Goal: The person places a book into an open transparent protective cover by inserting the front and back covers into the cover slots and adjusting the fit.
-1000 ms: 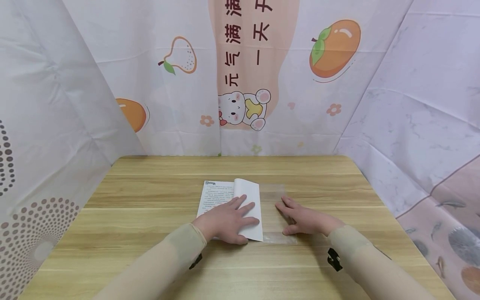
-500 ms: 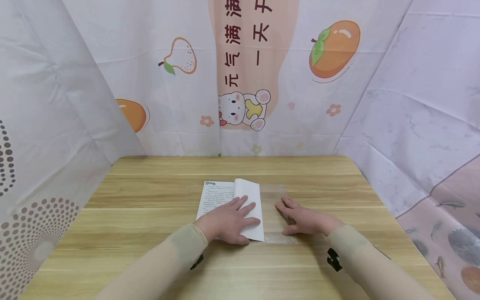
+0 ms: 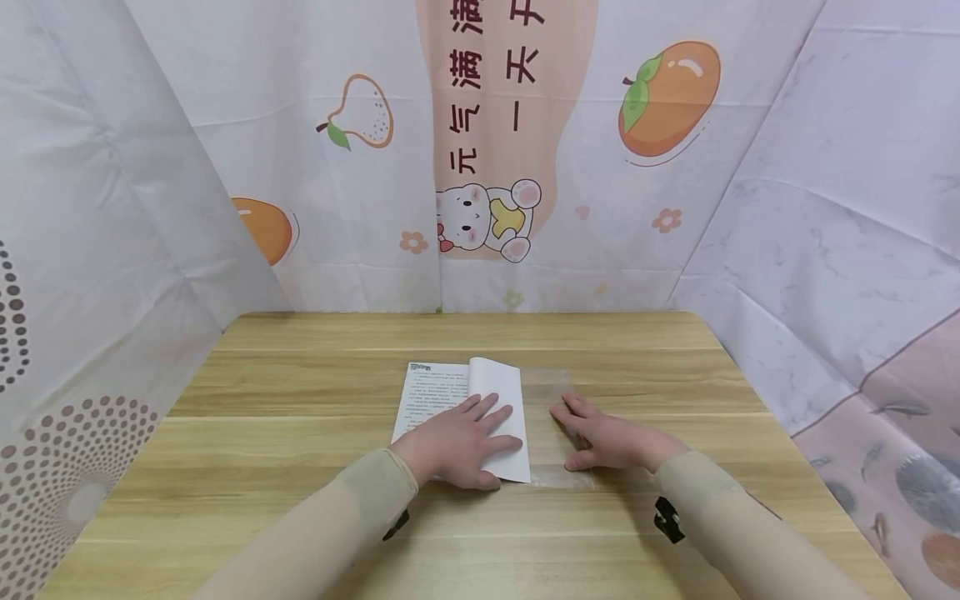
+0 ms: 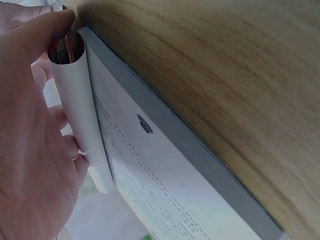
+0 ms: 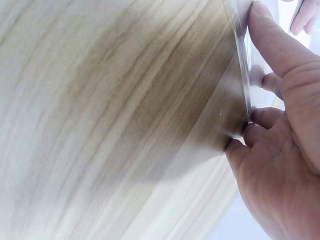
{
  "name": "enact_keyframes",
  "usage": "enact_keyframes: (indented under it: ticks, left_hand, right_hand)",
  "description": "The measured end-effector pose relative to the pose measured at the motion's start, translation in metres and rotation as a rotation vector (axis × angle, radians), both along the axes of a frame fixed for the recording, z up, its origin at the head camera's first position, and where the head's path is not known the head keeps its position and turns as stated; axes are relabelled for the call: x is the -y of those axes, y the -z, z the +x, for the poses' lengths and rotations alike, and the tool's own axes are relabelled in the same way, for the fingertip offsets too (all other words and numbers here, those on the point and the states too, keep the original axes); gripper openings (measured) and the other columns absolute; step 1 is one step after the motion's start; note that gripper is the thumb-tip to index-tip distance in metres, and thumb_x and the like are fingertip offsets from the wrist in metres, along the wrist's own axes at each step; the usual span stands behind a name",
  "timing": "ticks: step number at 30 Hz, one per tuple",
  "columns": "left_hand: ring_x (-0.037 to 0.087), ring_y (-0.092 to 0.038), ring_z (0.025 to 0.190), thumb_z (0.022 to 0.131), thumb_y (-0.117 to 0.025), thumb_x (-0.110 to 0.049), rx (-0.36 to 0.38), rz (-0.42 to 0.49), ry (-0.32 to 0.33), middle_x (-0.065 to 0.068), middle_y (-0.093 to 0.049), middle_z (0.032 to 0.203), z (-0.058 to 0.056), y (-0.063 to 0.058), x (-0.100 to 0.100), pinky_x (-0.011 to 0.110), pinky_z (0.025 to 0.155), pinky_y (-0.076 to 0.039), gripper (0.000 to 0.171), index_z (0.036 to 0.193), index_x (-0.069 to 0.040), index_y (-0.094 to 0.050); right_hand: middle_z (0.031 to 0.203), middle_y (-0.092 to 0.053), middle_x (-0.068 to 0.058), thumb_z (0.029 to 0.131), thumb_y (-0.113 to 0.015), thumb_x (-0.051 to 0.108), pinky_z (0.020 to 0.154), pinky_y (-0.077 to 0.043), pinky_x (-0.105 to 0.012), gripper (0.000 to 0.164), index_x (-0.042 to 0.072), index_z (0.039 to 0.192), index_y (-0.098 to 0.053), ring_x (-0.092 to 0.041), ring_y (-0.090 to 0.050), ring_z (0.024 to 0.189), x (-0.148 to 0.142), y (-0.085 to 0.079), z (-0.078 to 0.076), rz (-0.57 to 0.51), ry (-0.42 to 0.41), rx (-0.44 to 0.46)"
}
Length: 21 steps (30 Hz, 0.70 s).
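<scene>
A book (image 3: pixel 431 392) with printed text lies on the wooden table, its white flap (image 3: pixel 498 379) curled over toward the right. My left hand (image 3: pixel 465 442) rests on that flap, fingers spread. In the left wrist view the flap (image 4: pixel 80 110) forms a rolled curve beside the book's page (image 4: pixel 160 175), with a coloured print inside the roll. Clear plastic film (image 3: pixel 543 383) extends from under the flap to the right. On its right side my right hand (image 3: pixel 603 437) touches it with lightly bent fingers. The right wrist view shows the film's edge (image 5: pixel 242 55) at the fingertips.
The wooden table (image 3: pixel 300 383) reaches back to a white curtain (image 3: pixel 360 208) with fruit and cartoon prints. More curtains hang on the left and right sides. Black straps (image 3: pixel 667 518) show at both wrists.
My left hand has slid very slightly to the right, and the flap's edge has shifted right with it. My right hand has stayed in place.
</scene>
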State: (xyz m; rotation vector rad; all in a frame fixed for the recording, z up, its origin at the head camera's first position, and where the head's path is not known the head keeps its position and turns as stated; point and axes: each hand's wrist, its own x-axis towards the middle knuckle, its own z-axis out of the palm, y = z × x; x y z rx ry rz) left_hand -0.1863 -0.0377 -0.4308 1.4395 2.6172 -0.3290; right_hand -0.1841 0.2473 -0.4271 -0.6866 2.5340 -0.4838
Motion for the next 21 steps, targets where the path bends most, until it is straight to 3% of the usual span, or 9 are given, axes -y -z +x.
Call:
enact_keyframes:
  ticks: [21]
  left_hand:
    - [0.03,-0.014,0.143,0.092,-0.046,-0.062,-0.034,0.009,0.039,0.008,-0.025,0.157,0.0019,-0.0066,-0.0066,0.044,0.116,-0.019,0.061,0.146,-0.034,-0.038]
  right_hand:
    - [0.157,-0.003,-0.026,0.09,-0.066,0.04,0.11,-0.024,-0.059,0.084,0.007,0.152,-0.021,-0.041,-0.007,0.142,-0.0012,0.0001,0.0,-0.009,-0.006,-0.003]
